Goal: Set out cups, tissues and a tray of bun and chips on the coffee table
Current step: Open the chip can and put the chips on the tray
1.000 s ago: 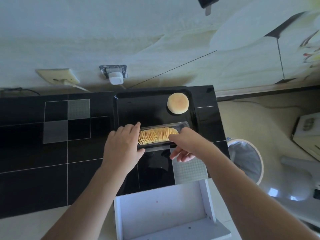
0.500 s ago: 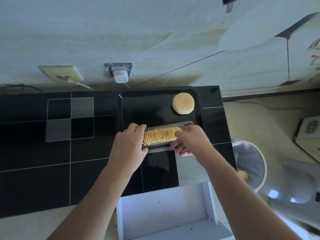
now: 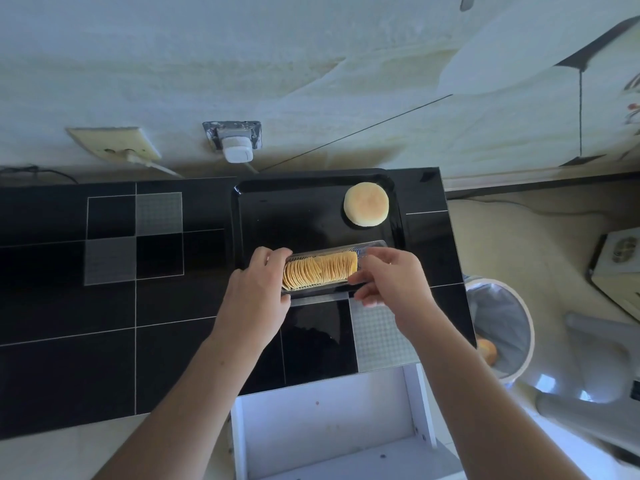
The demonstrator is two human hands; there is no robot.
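Note:
A black tray [image 3: 298,209] lies on the black tiled counter [image 3: 104,306] against the wall. A round pale bun [image 3: 366,203] sits in the tray's far right corner. A clear plastic container of stacked chips [image 3: 320,271] rests along the tray's near edge. My left hand [image 3: 258,292] grips the container's left end. At its right end my right hand [image 3: 389,278] holds it with the fingers curled around the end. No cups or tissues are in view.
An open white drawer [image 3: 332,424] juts out below the counter. A lined waste bin [image 3: 498,327] stands on the floor at the right, beside a grey stool. Two wall sockets [image 3: 235,142] with plugs sit behind the counter.
Both hands have shifted the chips container slightly farther onto the tray. My right hand has moved up around the container's right end.

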